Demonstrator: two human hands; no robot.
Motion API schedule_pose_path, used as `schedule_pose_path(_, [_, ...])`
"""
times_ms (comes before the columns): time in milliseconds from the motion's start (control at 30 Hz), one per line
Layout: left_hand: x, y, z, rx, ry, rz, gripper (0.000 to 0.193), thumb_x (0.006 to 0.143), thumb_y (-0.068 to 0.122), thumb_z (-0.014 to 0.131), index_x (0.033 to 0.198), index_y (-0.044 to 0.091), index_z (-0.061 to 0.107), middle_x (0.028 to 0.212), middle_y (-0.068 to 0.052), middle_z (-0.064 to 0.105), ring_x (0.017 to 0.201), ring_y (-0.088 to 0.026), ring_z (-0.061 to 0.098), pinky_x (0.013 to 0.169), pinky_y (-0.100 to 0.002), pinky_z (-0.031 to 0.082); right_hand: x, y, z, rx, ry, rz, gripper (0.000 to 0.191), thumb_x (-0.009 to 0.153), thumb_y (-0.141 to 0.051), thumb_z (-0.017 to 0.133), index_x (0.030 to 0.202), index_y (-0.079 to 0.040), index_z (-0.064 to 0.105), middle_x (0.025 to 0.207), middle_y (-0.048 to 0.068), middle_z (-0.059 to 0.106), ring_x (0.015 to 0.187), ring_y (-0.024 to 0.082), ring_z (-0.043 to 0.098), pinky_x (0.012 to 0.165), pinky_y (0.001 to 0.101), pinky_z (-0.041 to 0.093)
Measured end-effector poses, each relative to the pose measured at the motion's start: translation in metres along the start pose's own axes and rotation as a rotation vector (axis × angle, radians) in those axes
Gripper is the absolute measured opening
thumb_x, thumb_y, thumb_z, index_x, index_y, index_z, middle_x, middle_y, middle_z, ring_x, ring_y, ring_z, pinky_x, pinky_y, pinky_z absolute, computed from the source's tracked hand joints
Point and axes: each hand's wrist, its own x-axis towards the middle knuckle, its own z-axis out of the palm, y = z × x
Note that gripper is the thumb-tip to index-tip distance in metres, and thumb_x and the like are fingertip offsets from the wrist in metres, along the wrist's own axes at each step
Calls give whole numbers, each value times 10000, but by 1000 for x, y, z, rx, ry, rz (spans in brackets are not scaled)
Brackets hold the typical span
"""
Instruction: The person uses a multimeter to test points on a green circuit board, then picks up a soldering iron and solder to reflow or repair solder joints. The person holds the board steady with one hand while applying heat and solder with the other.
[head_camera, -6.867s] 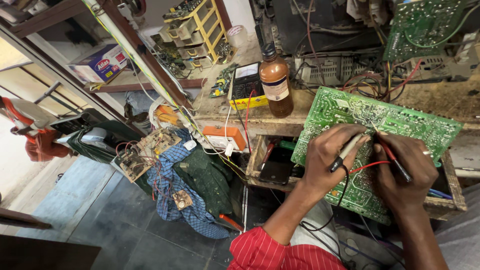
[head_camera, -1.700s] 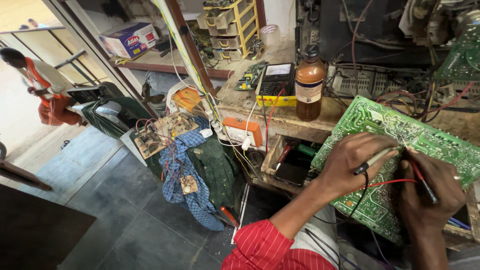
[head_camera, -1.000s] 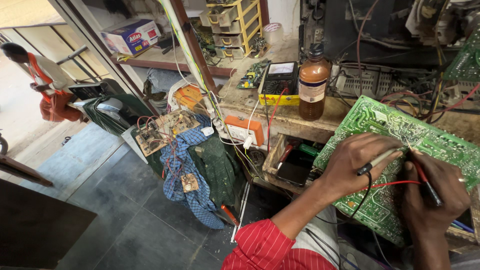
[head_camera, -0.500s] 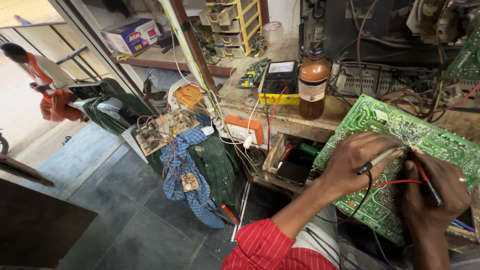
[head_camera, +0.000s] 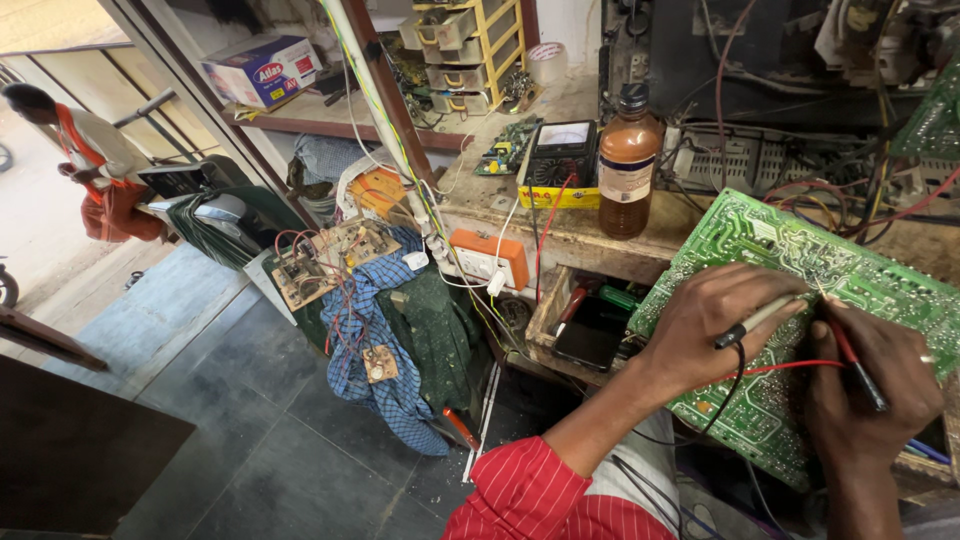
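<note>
So, left hand (head_camera: 715, 325) pinching black probe (head_camera: 755, 322), right hand (head_camera: 870, 375) pinching red probe (head_camera: 855, 352), both tips down on green circuit board (head_camera: 800, 260). Board tilted against bench edge, sitting at 3 o'clock in view. Brown bottle (head_camera: 628, 160) upright at 11 o'clock from board, yellow-edged meter (head_camera: 560, 160) just beside it at 9.

Green circuit board (head_camera: 800, 290) with pale printed tracks. Red-tipped probe (head_camera: 855, 360), black probe (head_camera: 750, 325), red wire. Brown bottle (head_camera: 628, 165), black cap, white label. Orange socket box (head_camera: 488, 258) at desk edge. Blue checked cloth (head_camera: 375, 330) beside dark green patterned cloth (head_camera: 430, 330). Red white-striped sleeve (head_camera: 540, 495). Grey floor (head_camera: 250, 440).
</note>
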Motion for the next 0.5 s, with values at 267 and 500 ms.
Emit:
schedule_pose_path(267, [0,3,-5,-9,2,12,191,1052,189,662,1177,47,691,1112,-95,747,1030,-221,740,951,-307,580,-2,2,1,20,4,1,210,1089,17,690,1297,-6,699,1263,123,748,1118,228,675,1026,275,473])
schedule_pose_path(500, [0,4,-5,-4,0,6,194,1045,196,665,1172,51,688,1106,-94,743,1032,-227,735,954,-314,573,-5,6,1,14,-3,8,216,1087,-2,678,1302,-13,699,1266,120,748,1113,222,678,1031,271,475])
